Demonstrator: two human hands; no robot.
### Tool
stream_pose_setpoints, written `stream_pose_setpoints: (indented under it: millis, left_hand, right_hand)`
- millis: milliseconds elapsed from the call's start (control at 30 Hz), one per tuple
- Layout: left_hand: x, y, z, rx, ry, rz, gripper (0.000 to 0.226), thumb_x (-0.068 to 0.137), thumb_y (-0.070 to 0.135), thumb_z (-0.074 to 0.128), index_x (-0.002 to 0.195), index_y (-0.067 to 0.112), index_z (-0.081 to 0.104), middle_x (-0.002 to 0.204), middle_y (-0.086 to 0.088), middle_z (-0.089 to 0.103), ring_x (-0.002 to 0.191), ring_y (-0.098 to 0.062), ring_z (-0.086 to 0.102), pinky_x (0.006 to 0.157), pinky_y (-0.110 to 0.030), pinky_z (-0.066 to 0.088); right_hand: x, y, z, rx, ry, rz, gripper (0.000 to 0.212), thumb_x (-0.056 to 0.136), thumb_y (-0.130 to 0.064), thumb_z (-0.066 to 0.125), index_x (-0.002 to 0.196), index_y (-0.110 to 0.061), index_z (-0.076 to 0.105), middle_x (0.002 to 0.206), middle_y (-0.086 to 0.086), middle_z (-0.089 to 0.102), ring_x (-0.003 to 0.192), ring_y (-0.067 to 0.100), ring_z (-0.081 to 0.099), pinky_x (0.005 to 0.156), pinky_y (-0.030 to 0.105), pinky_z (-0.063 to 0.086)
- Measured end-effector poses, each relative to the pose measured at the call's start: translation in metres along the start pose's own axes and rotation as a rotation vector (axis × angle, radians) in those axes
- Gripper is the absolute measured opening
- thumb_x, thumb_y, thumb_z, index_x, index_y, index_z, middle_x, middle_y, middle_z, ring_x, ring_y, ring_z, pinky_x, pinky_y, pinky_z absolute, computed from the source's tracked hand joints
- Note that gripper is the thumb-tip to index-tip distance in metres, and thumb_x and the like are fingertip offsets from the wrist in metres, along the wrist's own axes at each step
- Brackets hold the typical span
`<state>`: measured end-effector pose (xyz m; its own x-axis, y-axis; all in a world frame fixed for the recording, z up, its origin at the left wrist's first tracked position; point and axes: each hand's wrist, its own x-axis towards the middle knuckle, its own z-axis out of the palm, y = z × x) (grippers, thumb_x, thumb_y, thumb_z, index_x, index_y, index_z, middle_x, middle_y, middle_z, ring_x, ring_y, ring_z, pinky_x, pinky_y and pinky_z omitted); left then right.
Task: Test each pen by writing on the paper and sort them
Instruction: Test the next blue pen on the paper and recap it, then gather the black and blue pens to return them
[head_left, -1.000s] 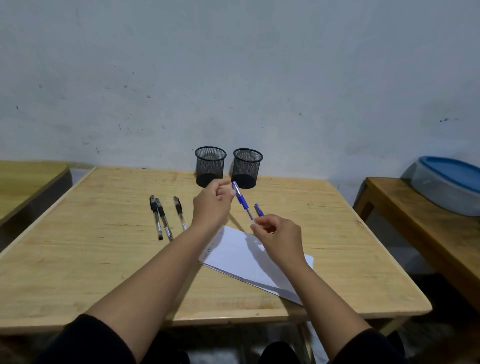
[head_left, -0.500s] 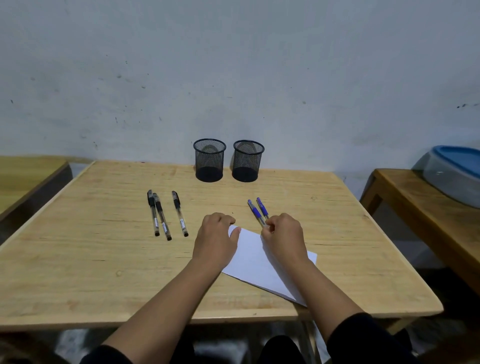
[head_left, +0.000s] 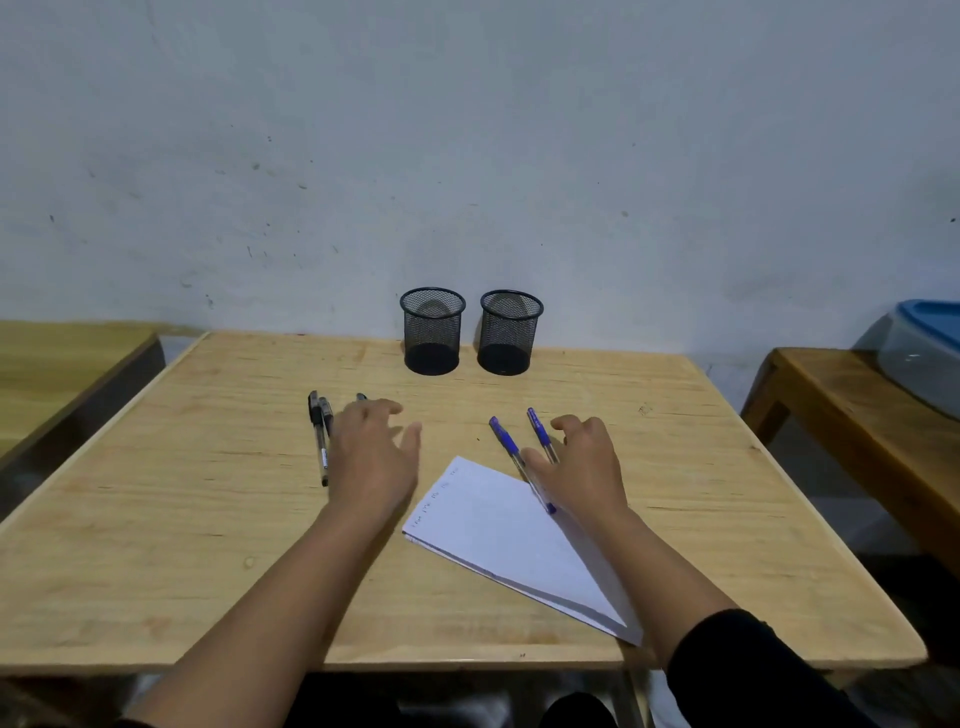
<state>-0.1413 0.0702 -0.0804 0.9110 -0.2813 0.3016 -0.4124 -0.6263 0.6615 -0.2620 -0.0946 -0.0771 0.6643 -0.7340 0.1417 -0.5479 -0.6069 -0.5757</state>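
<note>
Two blue pens (head_left: 506, 440) (head_left: 539, 429) lie side by side on the wooden table (head_left: 182, 519), their lower ends by the white paper (head_left: 498, 530). My right hand (head_left: 582, 467) hovers open over their lower ends, fingers spread. Two black pens (head_left: 318, 431) lie on the left; a third black pen (head_left: 361, 397) shows only its tip beyond my left hand (head_left: 371, 457). That hand is open above the black pens, fingers apart. Faint writing marks run along the paper's left edge.
Two black mesh cups, left (head_left: 432, 330) and right (head_left: 510, 332), stand at the table's far edge against the wall. A wooden bench (head_left: 852, 415) on the right carries a plastic tub with a blue lid (head_left: 924, 348). Another wooden surface (head_left: 52, 364) lies at left.
The blue pen that was lifted between both hands now lies on the table beside the other. Both hands have opened; the left has moved left over the black pens.
</note>
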Motion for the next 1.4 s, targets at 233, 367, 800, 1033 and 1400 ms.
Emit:
stream_pose_setpoints:
  millis: [233, 367, 800, 1033, 1400]
  left_hand:
    - [0.027, -0.035, -0.003, 0.165, -0.1, -0.276, 0.07, 0.083, 0.057, 0.051, 0.139, 0.019, 0.033, 0.148, -0.024, 0.019, 0.138, -0.04, 0.016, 0.115, -0.048, 0.019]
    - [0.034, -0.033, 0.009, 0.161, -0.135, -0.209, 0.067, 0.081, 0.055, 0.054, 0.137, 0.022, 0.035, 0.149, -0.021, 0.019, 0.136, -0.038, 0.017, 0.115, -0.045, 0.02]
    - [0.047, -0.022, 0.021, -0.008, -0.126, -0.231, 0.052, 0.085, 0.016, 0.055, 0.134, 0.008, 0.043, 0.141, -0.021, 0.034, 0.129, -0.035, 0.029, 0.107, -0.04, 0.032]
    - [0.046, -0.029, 0.012, -0.006, -0.157, -0.143, 0.059, 0.084, 0.004, 0.049, 0.141, 0.011, 0.035, 0.112, -0.02, 0.059, 0.106, -0.032, 0.052, 0.088, -0.036, 0.044]
    - [0.024, -0.022, -0.002, -0.29, -0.154, -0.072, 0.052, 0.089, 0.009, 0.05, 0.138, 0.026, 0.043, 0.11, -0.005, 0.067, 0.085, -0.012, 0.051, 0.07, -0.007, 0.031]
  right_hand:
    - [0.014, -0.007, 0.013, 0.004, -0.093, 0.031, 0.075, 0.074, -0.055, 0.065, 0.134, -0.014, 0.043, 0.121, 0.006, 0.047, 0.104, 0.018, 0.047, 0.077, 0.026, 0.037]
    - [0.019, -0.011, 0.021, -0.004, -0.101, -0.007, 0.065, 0.078, -0.043, 0.068, 0.131, -0.011, 0.046, 0.121, 0.008, 0.049, 0.106, 0.02, 0.05, 0.077, 0.024, 0.036]
    - [0.041, -0.012, 0.035, -0.093, -0.069, -0.06, 0.025, 0.087, -0.028, 0.06, 0.099, -0.007, 0.062, 0.095, 0.009, 0.059, 0.078, 0.018, 0.05, 0.061, 0.024, 0.034]
    - [0.04, -0.013, 0.037, -0.128, -0.09, -0.084, 0.026, 0.089, -0.027, 0.055, 0.104, -0.008, 0.067, 0.097, 0.009, 0.061, 0.076, 0.02, 0.056, 0.062, 0.024, 0.037]
    - [0.031, -0.017, 0.032, -0.188, -0.099, -0.166, 0.029, 0.09, -0.02, 0.05, 0.117, -0.009, 0.055, 0.108, 0.01, 0.06, 0.094, 0.023, 0.055, 0.071, 0.027, 0.041]
